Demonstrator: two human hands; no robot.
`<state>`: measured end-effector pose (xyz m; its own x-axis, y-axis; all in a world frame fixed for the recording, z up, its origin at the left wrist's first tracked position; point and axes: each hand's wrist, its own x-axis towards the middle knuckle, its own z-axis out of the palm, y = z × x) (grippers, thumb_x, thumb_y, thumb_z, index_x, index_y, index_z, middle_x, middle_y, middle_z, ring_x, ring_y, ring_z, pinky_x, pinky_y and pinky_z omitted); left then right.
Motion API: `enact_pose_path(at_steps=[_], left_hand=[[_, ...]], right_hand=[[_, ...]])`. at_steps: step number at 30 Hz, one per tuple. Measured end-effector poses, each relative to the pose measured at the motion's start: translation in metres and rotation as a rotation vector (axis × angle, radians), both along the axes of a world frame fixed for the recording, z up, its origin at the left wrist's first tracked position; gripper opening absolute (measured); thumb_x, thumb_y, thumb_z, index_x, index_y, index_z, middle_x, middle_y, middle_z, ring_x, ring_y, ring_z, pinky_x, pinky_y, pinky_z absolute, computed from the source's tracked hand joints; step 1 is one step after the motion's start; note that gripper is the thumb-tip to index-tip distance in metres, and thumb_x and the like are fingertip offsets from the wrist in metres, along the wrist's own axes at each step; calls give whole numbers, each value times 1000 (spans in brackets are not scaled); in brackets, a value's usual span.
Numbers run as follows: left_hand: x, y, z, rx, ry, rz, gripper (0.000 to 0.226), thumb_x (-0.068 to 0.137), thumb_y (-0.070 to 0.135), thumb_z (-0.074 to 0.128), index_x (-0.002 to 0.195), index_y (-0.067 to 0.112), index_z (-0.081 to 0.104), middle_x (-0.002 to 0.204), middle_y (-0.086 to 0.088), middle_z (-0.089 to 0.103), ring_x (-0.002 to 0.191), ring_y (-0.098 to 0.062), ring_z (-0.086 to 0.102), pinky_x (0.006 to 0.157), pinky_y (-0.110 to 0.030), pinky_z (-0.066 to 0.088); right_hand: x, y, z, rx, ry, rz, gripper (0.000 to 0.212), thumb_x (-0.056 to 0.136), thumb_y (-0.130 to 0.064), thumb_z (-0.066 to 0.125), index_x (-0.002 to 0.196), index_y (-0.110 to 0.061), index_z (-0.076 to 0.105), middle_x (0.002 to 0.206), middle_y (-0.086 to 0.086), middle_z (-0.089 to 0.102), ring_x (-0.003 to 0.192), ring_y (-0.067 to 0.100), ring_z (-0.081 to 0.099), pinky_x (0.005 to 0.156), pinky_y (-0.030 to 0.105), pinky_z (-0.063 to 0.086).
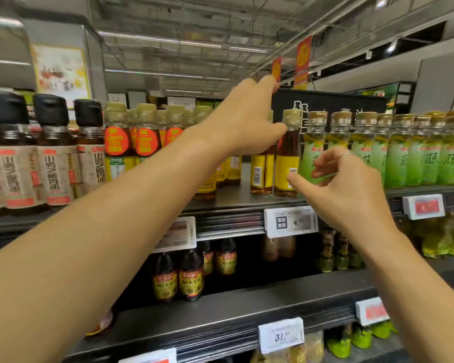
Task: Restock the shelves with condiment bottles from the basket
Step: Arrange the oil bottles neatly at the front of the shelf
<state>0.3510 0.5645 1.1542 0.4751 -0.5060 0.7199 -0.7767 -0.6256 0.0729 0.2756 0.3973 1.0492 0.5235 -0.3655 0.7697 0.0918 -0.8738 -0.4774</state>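
Note:
Two amber condiment bottles with yellow labels stand on the upper shelf (236, 203): one (287, 166) in the open, one (261, 174) partly behind my left hand. My left hand (247, 119) reaches up over the hidden bottle's top, fingers stretched away, thumb against the neck of the other bottle. My right hand (344, 184), with a ring on one finger, hovers lower right with loosely curled fingers and holds nothing. Its thumb tip touches the bottom of that bottle's label. The basket is out of view.
More yellow-labelled bottles (139, 142) with orange stickers fill the shelf to the left, then dark-capped bottles (53, 153). Green bottles (404, 153) line the right. Price tags (290, 221) hang on the shelf edge. Lower shelves (247, 307) hold small dark bottles (190, 279).

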Motion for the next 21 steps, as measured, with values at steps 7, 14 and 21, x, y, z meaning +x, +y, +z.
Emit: enact_pose_path(at_steps=[7,14,21], left_hand=[[24,-26,-17,-240,270,15,87,87,63,65,150,14,29,145,-11,52,127,-28,54,80,-31,39],[31,-22,-35,-309,366,-36,60,77,49,82,123,24,52,102,11,62,95,-10,61,71,-23,49],[18,-1,-16,-146,346,45,59,75,46,85,118,24,52,101,9,60,88,-9,58,63,-25,44]], right_hand=[[25,-1,5,-61,110,-41,75,74,-65,77,127,-16,61,90,-6,65,89,16,63,68,26,46],[37,-4,8,-18,199,8,76,72,-61,83,130,-19,56,96,-7,64,95,16,62,72,30,47],[40,-10,2,38,169,129,65,76,-57,82,126,-24,57,77,-22,56,70,-11,49,54,11,30]])
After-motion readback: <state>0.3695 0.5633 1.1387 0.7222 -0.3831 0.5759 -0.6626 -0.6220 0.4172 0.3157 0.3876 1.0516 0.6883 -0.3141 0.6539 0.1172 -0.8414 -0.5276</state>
